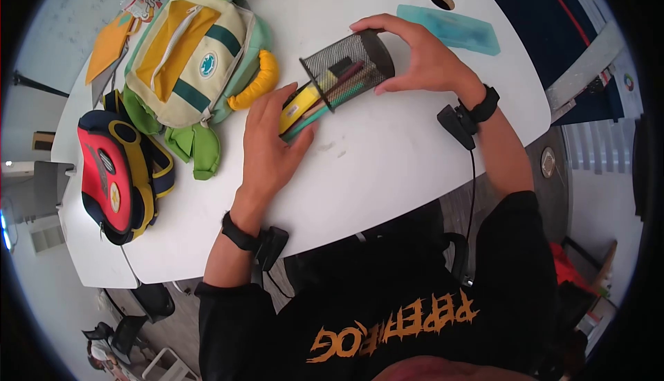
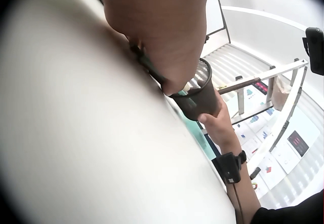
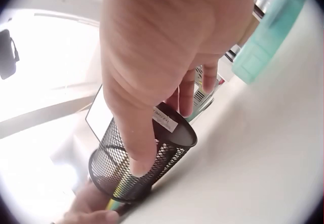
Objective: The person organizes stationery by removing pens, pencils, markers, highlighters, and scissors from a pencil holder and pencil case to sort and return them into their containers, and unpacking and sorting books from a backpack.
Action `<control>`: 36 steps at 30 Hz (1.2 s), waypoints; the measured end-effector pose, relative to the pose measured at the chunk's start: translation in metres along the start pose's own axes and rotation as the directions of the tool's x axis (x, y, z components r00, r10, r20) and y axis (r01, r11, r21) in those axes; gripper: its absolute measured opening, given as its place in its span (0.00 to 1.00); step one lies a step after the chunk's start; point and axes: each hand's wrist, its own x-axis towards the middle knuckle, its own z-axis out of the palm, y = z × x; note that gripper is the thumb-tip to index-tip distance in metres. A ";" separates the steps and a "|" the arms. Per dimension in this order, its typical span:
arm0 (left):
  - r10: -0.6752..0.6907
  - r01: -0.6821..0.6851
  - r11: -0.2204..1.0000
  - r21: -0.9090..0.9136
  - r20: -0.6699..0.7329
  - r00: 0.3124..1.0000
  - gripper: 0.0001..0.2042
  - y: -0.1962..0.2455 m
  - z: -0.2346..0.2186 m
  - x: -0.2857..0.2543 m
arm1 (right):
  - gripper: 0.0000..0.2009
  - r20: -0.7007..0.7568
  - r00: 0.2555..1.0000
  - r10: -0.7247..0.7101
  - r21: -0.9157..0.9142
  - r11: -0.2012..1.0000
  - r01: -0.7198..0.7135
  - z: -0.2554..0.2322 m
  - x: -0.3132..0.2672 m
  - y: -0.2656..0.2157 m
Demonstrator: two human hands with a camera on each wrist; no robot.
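A black mesh pen cup (image 1: 360,56) lies tilted on its side above the white table, its mouth toward the left. My right hand (image 1: 432,59) grips it near the base; in the right wrist view the thumb presses the mesh (image 3: 169,158). Yellow (image 1: 299,104) and green (image 1: 308,119) stationery sticks out of the mouth, with more pens inside. My left hand (image 1: 270,139) curls its fingers and thumb round the protruding ends. In the left wrist view that hand (image 2: 167,46) covers much of the cup's mouth.
A cream and green backpack (image 1: 200,70) lies at the upper left of the table (image 1: 387,173), with a red and navy bag (image 1: 114,173) below it. A translucent teal case (image 1: 449,30) lies behind my right hand. An orange item (image 1: 107,48) is at the far left.
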 end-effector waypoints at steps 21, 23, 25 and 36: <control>0.095 -0.094 0.990 0.106 -0.007 0.995 0.25 -0.001 -0.001 -0.002 | 0.41 -0.286 0.957 0.050 0.526 0.843 0.113 0.004 0.003 0.013; 0.030 -0.031 0.993 0.114 0.014 0.999 0.25 0.003 -0.003 0.000 | 0.35 -0.345 0.926 0.156 0.556 0.828 0.068 -0.003 0.001 0.017; 0.064 -0.064 0.992 0.112 0.009 0.998 0.25 -0.002 -0.002 0.002 | 0.31 -0.381 0.884 0.270 0.678 0.732 0.069 -0.006 0.000 0.030; 0.046 -0.048 0.994 0.096 0.021 0.999 0.24 0.000 -0.002 0.001 | 0.34 -0.169 0.745 0.646 0.981 0.040 0.188 -0.016 0.003 0.022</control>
